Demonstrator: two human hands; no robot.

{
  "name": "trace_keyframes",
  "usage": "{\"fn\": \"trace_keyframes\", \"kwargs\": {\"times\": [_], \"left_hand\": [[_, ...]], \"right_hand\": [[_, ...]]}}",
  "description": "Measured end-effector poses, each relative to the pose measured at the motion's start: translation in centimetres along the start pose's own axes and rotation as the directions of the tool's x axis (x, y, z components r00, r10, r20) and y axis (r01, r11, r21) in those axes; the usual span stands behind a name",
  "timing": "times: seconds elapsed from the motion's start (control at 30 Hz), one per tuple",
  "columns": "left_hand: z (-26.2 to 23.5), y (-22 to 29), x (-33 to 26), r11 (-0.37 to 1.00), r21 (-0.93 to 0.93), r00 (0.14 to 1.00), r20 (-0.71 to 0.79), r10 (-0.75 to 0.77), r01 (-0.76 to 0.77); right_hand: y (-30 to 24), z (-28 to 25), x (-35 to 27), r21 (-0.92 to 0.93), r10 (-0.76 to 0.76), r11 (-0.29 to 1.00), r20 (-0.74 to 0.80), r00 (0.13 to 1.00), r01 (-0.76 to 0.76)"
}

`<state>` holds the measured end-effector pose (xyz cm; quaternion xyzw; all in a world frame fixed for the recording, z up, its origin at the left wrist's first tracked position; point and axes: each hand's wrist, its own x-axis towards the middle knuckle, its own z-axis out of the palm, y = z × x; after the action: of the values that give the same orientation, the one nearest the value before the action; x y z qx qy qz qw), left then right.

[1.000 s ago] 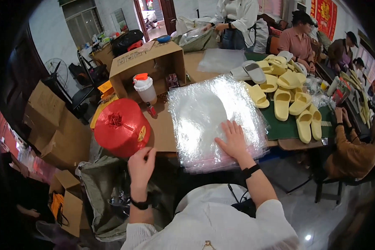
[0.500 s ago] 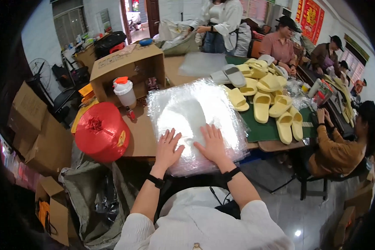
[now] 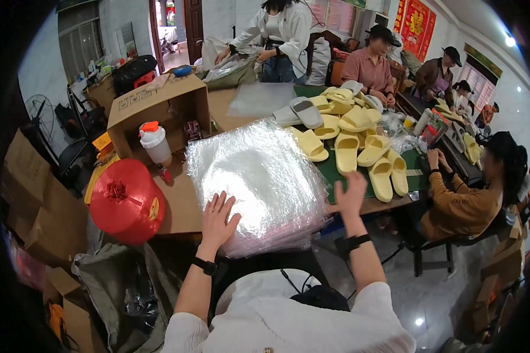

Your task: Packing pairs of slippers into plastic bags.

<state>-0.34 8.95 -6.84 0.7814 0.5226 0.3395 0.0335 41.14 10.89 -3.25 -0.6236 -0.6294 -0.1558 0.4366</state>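
My left hand point(image 3: 219, 219) lies flat on the lower left part of a thick stack of shiny clear plastic bags point(image 3: 259, 170), fingers spread. Off the stack's right edge, my right hand point(image 3: 351, 197) hovers near the table edge with fingers loosely bent and the thumb apart; nothing shows in it. Just beyond its fingertips is a yellow slipper point(image 3: 346, 154), part of a heap of yellow slippers point(image 3: 374, 151) on a green mat point(image 3: 341, 170). A pair of grey slippers point(image 3: 306, 113) rests at the heap's left side.
To the left stand a red roll of plastic twine point(image 3: 126, 203), a white bottle with an orange lid point(image 3: 155, 144) and an open cardboard box point(image 3: 123, 120). A flat clear sheet point(image 3: 262, 99) lies behind. Co-workers point(image 3: 477, 200) sit along the right. A grey-green sack point(image 3: 121, 288) stands below left.
My right hand has lifted off the plastic stack and moved right, toward the slippers. My left hand stays on the stack. The whole view has shifted slightly.
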Motion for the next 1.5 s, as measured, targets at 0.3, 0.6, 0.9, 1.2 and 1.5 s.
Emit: {"fn": "trace_keyframes", "kwargs": {"times": [0.3, 0.6, 0.9, 1.2, 1.5], "left_hand": [[0.2, 0.2, 0.1, 1.0, 0.016, 0.999, -0.033, 0.008, -0.008], [0.4, 0.4, 0.3, 1.0, 0.011, 0.999, -0.032, 0.012, -0.011], [0.3, 0.1, 0.0, 0.999, 0.033, 0.999, -0.03, -0.031, 0.032], [0.2, 0.0, -0.1, 0.999, 0.047, 1.0, -0.027, 0.002, 0.0], [0.0, 0.2, 0.1, 0.999, 0.044, 1.0, 0.0, -0.023, 0.023]], "right_hand": [[13.4, -3.0, 0.5, -0.535, 0.726, 0.605, 0.068, 0.684, -0.589], [14.2, -4.9, -1.0, 0.175, 0.782, 0.621, -0.074, 0.619, -0.764], [1.3, -6.0, 1.2, 0.572, 0.453, 0.76, -0.127, 0.882, -0.308], [-13.9, -2.8, 0.3, 0.537, -0.007, 0.844, 0.02, 1.0, -0.004], [-18.2, 3.3, -5.9, 0.402, -0.321, 0.9, 0.352, 0.879, 0.168]]}}
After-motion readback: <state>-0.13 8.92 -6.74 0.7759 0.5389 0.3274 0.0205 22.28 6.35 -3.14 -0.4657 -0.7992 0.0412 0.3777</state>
